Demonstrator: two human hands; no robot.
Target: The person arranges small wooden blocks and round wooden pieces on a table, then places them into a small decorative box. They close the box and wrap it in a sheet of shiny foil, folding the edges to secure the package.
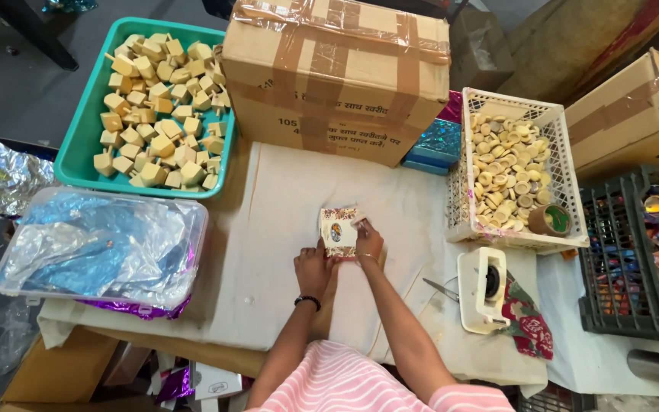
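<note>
Head cam view from my end: both hands pinch a small printed card box [339,231] on the white cloth [284,252], right in front of the taped cardboard carton [335,72]. Left hand [313,269] grips its lower edge, right hand [368,240] its right side. Green tub of wooden blocks [85,145] sits left of the carton, white basket [566,198] of round caps to its right.

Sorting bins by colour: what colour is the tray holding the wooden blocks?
Teal green tray, seen in the head view, left of the cardboard box.
</note>
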